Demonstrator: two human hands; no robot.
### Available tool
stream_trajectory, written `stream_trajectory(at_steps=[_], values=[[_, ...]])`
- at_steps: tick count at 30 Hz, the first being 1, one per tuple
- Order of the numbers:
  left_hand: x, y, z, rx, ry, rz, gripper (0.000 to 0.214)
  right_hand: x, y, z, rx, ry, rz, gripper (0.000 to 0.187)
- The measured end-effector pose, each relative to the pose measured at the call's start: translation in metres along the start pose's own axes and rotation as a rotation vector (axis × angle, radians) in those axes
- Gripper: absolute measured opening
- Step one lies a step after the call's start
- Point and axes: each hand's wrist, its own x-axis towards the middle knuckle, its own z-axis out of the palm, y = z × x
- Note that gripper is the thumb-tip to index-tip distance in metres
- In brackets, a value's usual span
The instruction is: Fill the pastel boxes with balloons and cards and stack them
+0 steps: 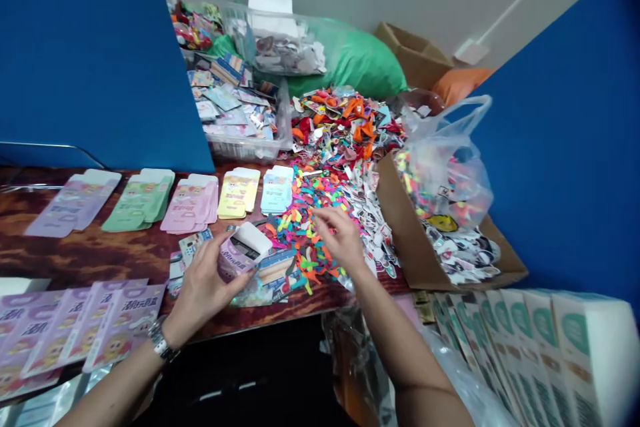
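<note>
My left hand (205, 283) is wrapped round a small pink paper box (240, 255) with its white flap open at the top, held just above the wooden table (115, 253). My right hand (337, 233) hovers over a heap of small colourful balloons (300, 213), fingers spread and bent, nothing visibly in them. A watch sits on my left wrist.
Flat box blanks lie in stacks by colour along the table: purple (75, 203), green (143, 199), pink (193, 203), yellow (239, 192), blue (277, 190). More purple blanks (75, 330) lie at front left. A cardboard box (415, 240) with a plastic bag of items stands right; white cartons (540, 340) lower right.
</note>
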Motion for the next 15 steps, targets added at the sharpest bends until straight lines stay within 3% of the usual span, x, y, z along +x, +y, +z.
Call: stream_trajectory(at_steps=[2, 4, 7, 11, 13, 15], values=[[-0.002, -0.003, 0.0, -0.013, -0.011, -0.003, 0.068, 0.003, 0.034, -0.03, -0.228, 0.015, 0.153, 0.028], [-0.004, -0.006, 0.001, -0.021, -0.022, -0.012, 0.069, -0.002, 0.06, -0.057, -0.501, -0.154, 0.276, 0.026], [-0.006, -0.006, 0.004, -0.02, -0.051, -0.025, 0.071, -0.024, 0.079, -0.079, -0.66, -0.411, 0.363, 0.024], [-0.006, -0.003, 0.011, -0.027, -0.072, -0.002, 0.072, -0.053, 0.084, -0.073, -0.737, -0.499, 0.439, 0.057], [-0.004, -0.001, 0.013, -0.038, -0.068, 0.03, 0.072, -0.059, 0.086, -0.065, -0.768, -0.476, 0.438, 0.059], [-0.003, 0.001, 0.012, -0.039, -0.064, 0.045, 0.071, -0.061, 0.088, -0.061, -0.75, -0.423, 0.396, 0.048]])
